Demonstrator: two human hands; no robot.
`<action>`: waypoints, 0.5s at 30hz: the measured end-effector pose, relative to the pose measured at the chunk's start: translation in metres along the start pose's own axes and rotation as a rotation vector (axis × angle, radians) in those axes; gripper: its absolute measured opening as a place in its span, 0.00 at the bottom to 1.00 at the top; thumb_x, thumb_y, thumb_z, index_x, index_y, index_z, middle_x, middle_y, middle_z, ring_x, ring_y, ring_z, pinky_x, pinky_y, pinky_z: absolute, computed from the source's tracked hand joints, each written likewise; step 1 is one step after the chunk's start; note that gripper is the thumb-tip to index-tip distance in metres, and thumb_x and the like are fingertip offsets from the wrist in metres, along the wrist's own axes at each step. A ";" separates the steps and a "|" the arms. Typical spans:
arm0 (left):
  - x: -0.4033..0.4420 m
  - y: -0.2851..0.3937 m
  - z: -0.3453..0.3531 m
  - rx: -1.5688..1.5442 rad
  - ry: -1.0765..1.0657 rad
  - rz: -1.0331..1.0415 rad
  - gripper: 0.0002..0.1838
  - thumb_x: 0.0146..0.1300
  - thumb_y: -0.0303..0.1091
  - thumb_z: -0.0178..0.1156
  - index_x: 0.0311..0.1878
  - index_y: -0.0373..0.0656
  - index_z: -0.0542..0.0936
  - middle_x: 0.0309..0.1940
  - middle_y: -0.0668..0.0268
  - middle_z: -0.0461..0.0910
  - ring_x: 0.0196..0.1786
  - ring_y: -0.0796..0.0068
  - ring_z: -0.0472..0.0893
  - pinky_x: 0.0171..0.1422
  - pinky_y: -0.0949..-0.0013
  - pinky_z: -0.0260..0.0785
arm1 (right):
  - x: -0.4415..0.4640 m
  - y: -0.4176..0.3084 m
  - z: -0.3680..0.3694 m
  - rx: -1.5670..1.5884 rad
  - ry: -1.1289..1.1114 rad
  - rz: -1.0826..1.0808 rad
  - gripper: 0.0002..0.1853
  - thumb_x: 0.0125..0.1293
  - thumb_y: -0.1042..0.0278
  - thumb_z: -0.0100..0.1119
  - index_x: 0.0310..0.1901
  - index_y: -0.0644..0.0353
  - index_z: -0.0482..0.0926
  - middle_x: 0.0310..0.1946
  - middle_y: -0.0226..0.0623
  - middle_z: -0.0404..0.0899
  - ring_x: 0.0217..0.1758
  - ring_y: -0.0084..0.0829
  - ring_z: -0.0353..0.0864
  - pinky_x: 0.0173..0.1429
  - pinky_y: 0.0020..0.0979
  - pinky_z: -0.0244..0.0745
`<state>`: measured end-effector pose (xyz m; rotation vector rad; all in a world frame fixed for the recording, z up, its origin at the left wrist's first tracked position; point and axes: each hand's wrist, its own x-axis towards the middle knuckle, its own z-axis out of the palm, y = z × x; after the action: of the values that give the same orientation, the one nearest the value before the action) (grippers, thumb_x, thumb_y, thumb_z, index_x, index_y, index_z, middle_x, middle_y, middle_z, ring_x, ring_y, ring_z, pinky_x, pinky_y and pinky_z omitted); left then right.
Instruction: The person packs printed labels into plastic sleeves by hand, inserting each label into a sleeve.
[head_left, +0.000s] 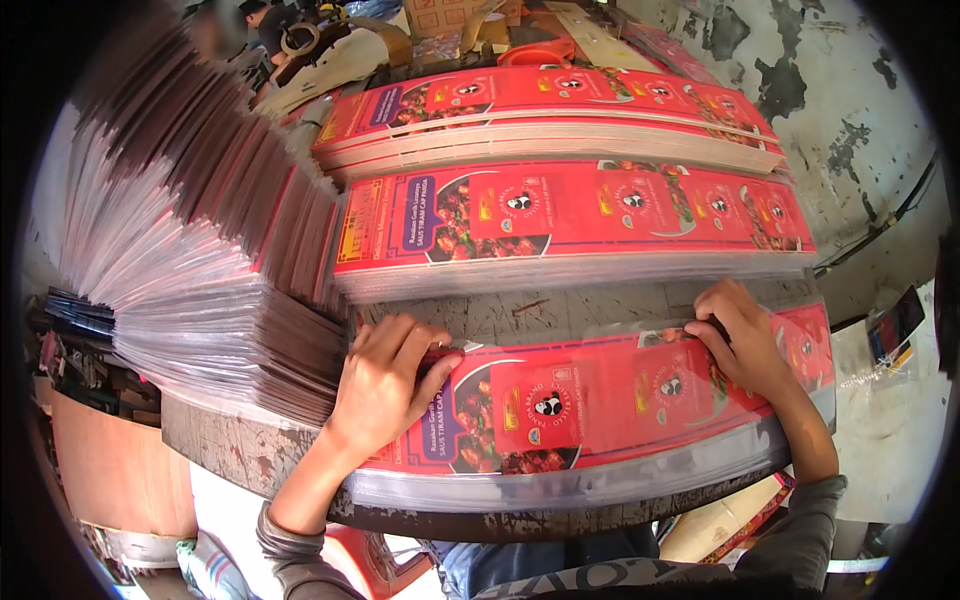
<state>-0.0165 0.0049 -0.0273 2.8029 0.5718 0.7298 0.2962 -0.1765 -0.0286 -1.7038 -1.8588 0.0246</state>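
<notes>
Nearest to me on the worn table lies a stack of red printed sheets with panda logos, a clear plastic layer along its front edge. My left hand is on its upper left part, thumb and fingers closed on the far edge of the top sheet. Toward the right, my right hand pinches the far edge of the same stack, fingers bent. Beyond a strip of bare table sits a second red stack, with a third red stack behind it.
A tall fanned pile of plastic sleeves leans along the left side. At the back are a red object, a cardboard box and a person. A peeling wall stands at right. Below shows a red stool.
</notes>
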 end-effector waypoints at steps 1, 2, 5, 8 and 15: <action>0.000 0.000 0.000 -0.001 0.007 0.004 0.10 0.51 0.28 0.66 0.34 0.38 0.76 0.31 0.61 0.75 0.33 0.60 0.75 0.40 0.62 0.65 | 0.000 0.000 0.000 -0.001 0.001 -0.001 0.11 0.57 0.73 0.61 0.30 0.61 0.66 0.27 0.39 0.67 0.32 0.42 0.67 0.40 0.37 0.61; -0.001 -0.001 0.000 0.000 0.015 0.008 0.09 0.51 0.28 0.66 0.34 0.38 0.76 0.31 0.61 0.75 0.33 0.60 0.75 0.40 0.62 0.64 | 0.000 0.000 0.000 -0.006 -0.003 0.001 0.10 0.57 0.73 0.61 0.30 0.61 0.67 0.26 0.39 0.67 0.32 0.42 0.67 0.40 0.37 0.61; -0.002 -0.002 0.002 0.022 0.045 0.018 0.08 0.51 0.27 0.65 0.33 0.38 0.76 0.30 0.62 0.76 0.34 0.61 0.75 0.40 0.62 0.64 | 0.000 0.001 0.000 -0.013 0.008 -0.013 0.10 0.57 0.73 0.61 0.30 0.61 0.67 0.26 0.39 0.67 0.32 0.42 0.67 0.40 0.37 0.62; -0.004 -0.001 -0.003 0.076 0.019 0.038 0.11 0.51 0.28 0.66 0.36 0.37 0.76 0.36 0.61 0.76 0.36 0.60 0.76 0.42 0.62 0.67 | -0.002 0.003 -0.003 -0.069 0.042 -0.066 0.10 0.58 0.73 0.60 0.30 0.62 0.67 0.26 0.39 0.68 0.32 0.42 0.67 0.40 0.37 0.63; -0.010 0.000 -0.020 0.047 0.368 0.056 0.17 0.55 0.38 0.64 0.44 0.39 0.76 0.53 0.54 0.73 0.50 0.55 0.74 0.52 0.60 0.66 | 0.034 -0.003 -0.039 -0.099 0.168 0.038 0.06 0.63 0.71 0.55 0.34 0.63 0.69 0.24 0.39 0.71 0.30 0.38 0.70 0.37 0.36 0.65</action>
<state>-0.0343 0.0028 -0.0142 2.7493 0.5747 1.2739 0.3110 -0.1611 0.0189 -1.7498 -1.7290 -0.1927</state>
